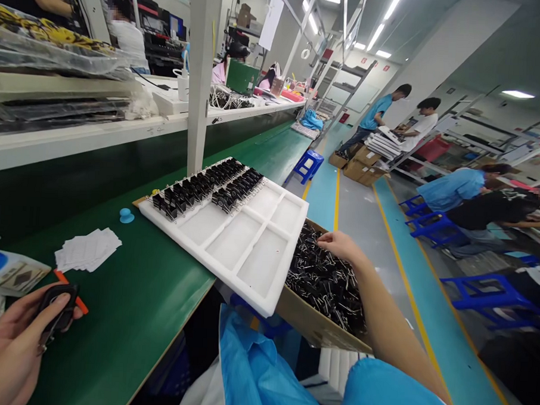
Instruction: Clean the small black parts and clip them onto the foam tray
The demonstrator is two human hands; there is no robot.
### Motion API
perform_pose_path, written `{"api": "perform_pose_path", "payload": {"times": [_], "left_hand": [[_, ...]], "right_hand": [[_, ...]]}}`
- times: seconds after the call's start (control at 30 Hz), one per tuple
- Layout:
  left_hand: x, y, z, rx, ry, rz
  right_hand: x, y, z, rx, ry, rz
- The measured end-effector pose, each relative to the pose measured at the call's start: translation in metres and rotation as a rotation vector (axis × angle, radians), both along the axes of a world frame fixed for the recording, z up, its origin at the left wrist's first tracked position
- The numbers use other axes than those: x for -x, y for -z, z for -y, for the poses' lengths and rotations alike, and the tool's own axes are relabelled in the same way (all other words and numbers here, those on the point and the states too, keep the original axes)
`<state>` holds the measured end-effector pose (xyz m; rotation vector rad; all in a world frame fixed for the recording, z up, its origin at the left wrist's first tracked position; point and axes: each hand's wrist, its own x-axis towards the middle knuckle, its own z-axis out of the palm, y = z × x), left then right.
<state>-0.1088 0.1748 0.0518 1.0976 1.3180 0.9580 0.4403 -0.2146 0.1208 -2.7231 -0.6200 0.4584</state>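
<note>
My left hand [11, 340] at the lower left grips a black binder clip [56, 312] over the green table. My right hand [340, 244] reaches down into a cardboard box [311, 327] filled with loose black binder clips [327, 282], fingers touching the pile; whether it has one pinched is unclear. Between the hands a white compartment tray [250, 249] overhangs the table edge. Two rows of black clips [208, 188] stand in its far compartments. The near compartments hold nothing.
A stack of small white papers [88, 249], a blue knob [126, 215] and an orange-edged tool [80, 304] lie on the green table [144, 298]. A white post [199, 74] rises behind the tray. Other people work along the aisle right, among blue stools [308, 163].
</note>
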Motion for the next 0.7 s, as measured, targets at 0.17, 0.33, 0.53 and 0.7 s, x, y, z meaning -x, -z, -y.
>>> {"api": "perform_pose_path", "payload": {"times": [0.17,0.33,0.53,0.7], "left_hand": [[0.003,-0.007,0.014,0.046,0.165,0.116],[0.004,-0.024,0.027,-0.020,0.340,0.161],[0.021,-0.026,0.030,-0.045,0.555,0.297],[0.025,-0.019,0.023,-0.065,0.379,0.243]], "right_hand": [[0.095,-0.064,-0.054,-0.531,-0.193,0.425],[0.238,-0.054,-0.163,-1.163,-0.430,-0.209],[0.344,0.022,-0.305,-1.098,-0.616,-0.904],[0.378,0.046,-0.359,-1.083,-0.817,-0.990]]}}
